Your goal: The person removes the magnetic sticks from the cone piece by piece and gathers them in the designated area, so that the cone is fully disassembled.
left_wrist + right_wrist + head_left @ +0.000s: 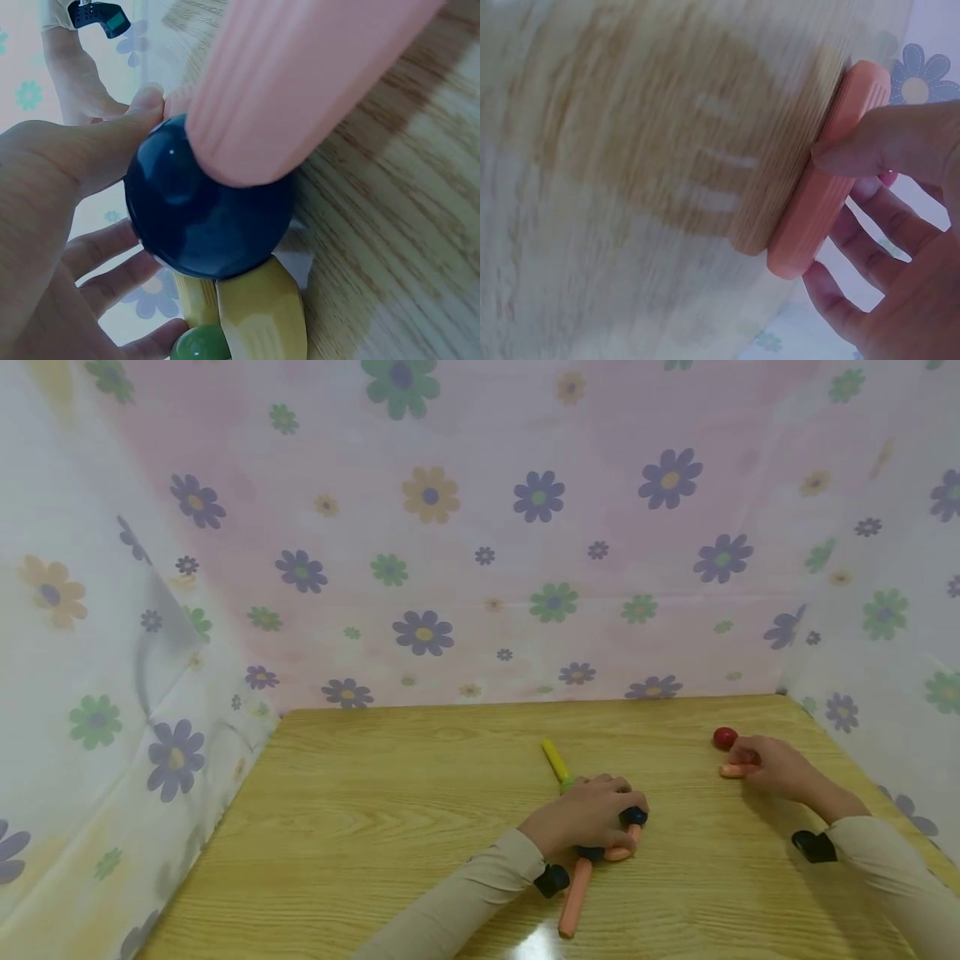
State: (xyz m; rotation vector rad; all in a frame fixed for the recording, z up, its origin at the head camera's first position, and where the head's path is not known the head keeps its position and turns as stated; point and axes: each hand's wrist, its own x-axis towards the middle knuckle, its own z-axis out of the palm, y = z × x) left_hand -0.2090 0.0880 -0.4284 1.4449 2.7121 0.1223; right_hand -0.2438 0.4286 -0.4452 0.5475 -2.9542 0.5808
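Note:
My left hand (588,814) is over a joined figure of toy rods and balls on the table, its fingers curled round it. In the left wrist view a dark blue ball (210,206) lies between thumb and fingers, with a thick pink rod (300,82) and a yellow rod (262,311) meeting it. A green ball (201,343) is by a fingertip. Another dark blue ball (634,816) shows under the fingers; the palm hides the figure's middle. Off to the right, my right hand (780,768) pinches an orange-pink rod (829,180) between thumb and fingers, close to the tabletop.
A red ball (724,738) sits just beyond the right hand's fingers. From the figure a yellow rod (555,760) points toward the back. Flower-printed cloth (480,527) walls in the wooden table (360,827) at the back and both sides.

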